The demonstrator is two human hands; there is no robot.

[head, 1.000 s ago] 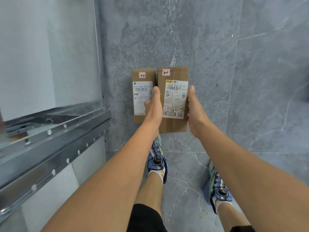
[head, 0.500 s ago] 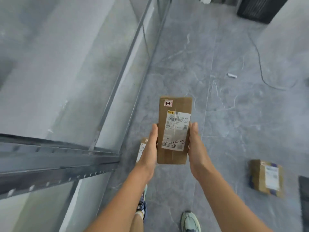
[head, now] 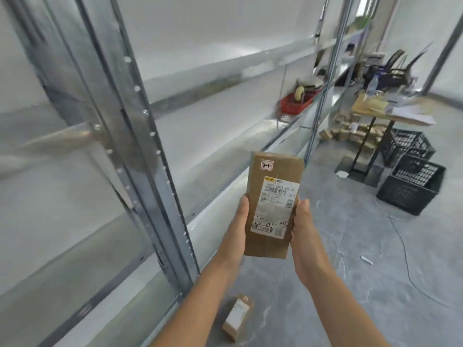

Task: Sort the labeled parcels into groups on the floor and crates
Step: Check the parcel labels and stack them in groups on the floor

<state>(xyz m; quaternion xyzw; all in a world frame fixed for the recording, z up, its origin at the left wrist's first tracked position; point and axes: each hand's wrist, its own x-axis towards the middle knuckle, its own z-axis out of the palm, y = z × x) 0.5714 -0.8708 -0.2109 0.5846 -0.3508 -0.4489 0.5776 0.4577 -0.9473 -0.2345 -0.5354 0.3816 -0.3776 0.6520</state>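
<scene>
Gripping the 2-1 parcel [head: 273, 206] upright in the air between left hand [head: 238, 221] and right hand [head: 303, 229], fingers hidden behind it, standing over the smaller parcel [head: 236, 316] on the floor [head: 350, 246], now facing blurred black crates [head: 411, 186] rather than tiles.

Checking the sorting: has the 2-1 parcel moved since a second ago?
Yes. The 2-1 parcel was beside the small floor parcel; now it is raised well above it.

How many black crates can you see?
2. The front crate stands on the floor at the far right. The back crate sits just behind it, by the table. Others may be hidden out of view.
</scene>
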